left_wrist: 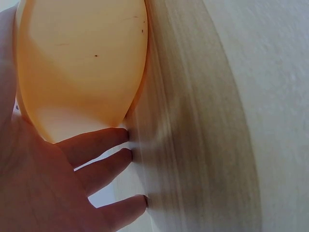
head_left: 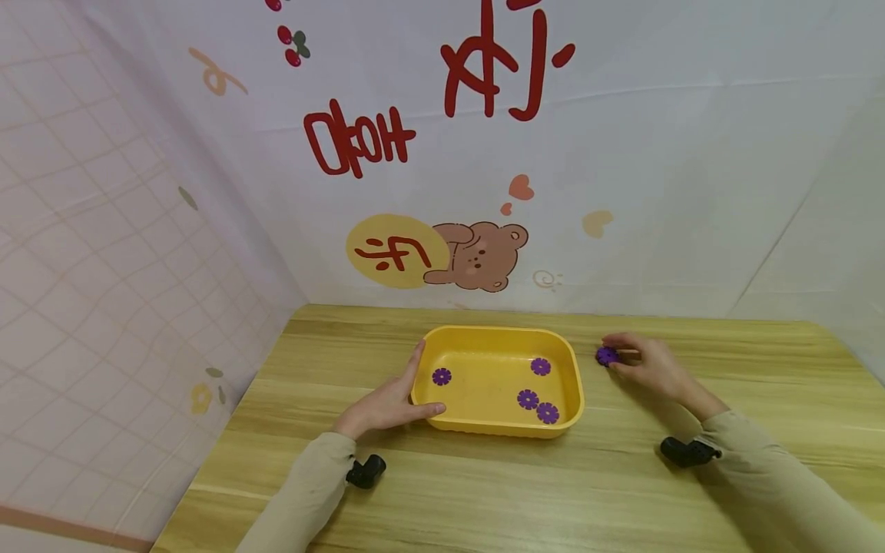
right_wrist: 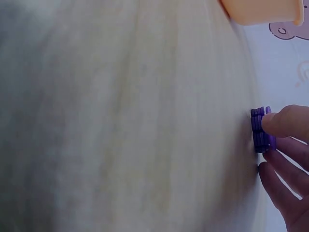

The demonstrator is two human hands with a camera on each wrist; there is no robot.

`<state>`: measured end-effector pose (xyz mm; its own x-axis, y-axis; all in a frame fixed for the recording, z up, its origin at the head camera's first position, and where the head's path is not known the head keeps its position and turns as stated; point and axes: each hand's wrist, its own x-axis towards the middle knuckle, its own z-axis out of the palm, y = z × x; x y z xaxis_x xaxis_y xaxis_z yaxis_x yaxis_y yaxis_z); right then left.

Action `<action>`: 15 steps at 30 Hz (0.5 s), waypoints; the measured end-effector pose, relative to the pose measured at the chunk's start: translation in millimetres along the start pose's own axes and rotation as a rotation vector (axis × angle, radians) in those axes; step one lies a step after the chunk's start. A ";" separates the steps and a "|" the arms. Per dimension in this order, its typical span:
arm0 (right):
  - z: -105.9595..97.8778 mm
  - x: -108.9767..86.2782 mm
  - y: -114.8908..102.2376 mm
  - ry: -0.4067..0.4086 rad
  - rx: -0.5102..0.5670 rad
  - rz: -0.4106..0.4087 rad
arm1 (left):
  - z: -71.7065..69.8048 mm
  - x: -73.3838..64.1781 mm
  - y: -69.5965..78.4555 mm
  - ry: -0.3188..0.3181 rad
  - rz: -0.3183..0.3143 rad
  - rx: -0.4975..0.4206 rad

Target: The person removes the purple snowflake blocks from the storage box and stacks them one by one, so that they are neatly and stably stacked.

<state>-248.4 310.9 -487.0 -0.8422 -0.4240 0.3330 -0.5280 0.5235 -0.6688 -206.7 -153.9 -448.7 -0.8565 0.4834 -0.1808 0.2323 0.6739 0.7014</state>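
Observation:
A yellow plastic basin (head_left: 477, 395) sits on the table with several purple snowflake discs (head_left: 541, 367) lying flat inside. One of these is near its left end, the others towards the right. My left hand (head_left: 389, 402) spreads around the basin's left end, thumb over the near rim and straight fingers along the outside. In the left wrist view three fingertips (left_wrist: 124, 135) reach down to the table beside the basin wall. To the right of the basin, my right hand (head_left: 650, 365) pinches a small stack of purple snowflake discs (right_wrist: 259, 130) between thumb and fingers, low at the table top.
The wood-grain table (head_left: 498, 491) runs back to a white printed cloth (head_left: 664, 230) with a bear and red characters. Another pale cloth (head_left: 124, 269) hangs on the left. A black wrist device (head_left: 366, 471) is on the left sleeve, another (head_left: 687, 452) on the right.

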 end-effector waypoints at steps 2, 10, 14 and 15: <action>0.1 -0.3 1.0 -0.002 -0.007 0.003 | -0.1 0.0 0.1 -0.001 0.001 -0.001; 0.2 1.0 0.6 -0.021 -0.027 0.002 | -0.6 -0.4 0.5 -0.003 -0.010 -0.002; -0.4 1.7 0.1 -0.039 -0.037 0.005 | -0.5 -0.1 -0.3 -0.001 -0.009 -0.005; -0.5 1.8 0.0 -0.040 -0.042 0.003 | -0.5 -0.1 -0.5 -0.001 -0.010 -0.004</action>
<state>-249.9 310.5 -486.0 -0.8390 -0.4515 0.3036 -0.5305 0.5548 -0.6409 -207.0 -154.5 -448.6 -0.8580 0.4778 -0.1885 0.2223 0.6762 0.7024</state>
